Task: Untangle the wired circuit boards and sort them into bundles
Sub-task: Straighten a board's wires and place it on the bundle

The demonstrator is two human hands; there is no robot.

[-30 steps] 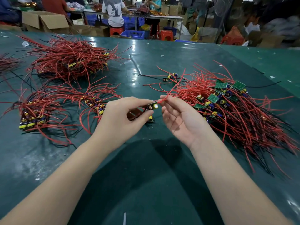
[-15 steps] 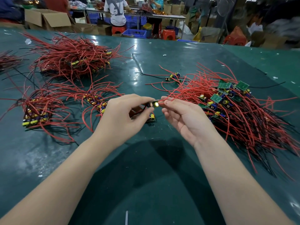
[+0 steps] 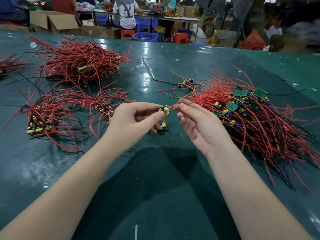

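Fingers of the left hand are pinching a small circuit board with a yellow cylindrical capacitor, holding it just above the desk near the middle; a second board is sitting lower in the same hand. Right hand is lying palm-up, fingers loosely extended, with fingertips touching the red lead coming off the held board. Can't tell if it's actually pinching the wire.

Step, as I read it: freeing one board's lead from the tangle on the right, then adding it to the stack in the left hand.

Next move probably needs a light pull along the wire's length, not sideways, or it's going to drag neighbours out of the pile.

Left to right:
- small bundle toward the left edge: boards stacked tight, yellow and blue cans lined up, red leads arcing out.
- large sorted heap toward the far left corner, wires fanning roughly one way.
- smaller cluster just left of the left hand.
- a few loose boards lying past the hands, one with a black lead.
- unsorted pile on the right: thin flexible red insulated wires, some black, flat green rectangular boards at odd angles.

Desk surface is glossy dark green, scuffed.
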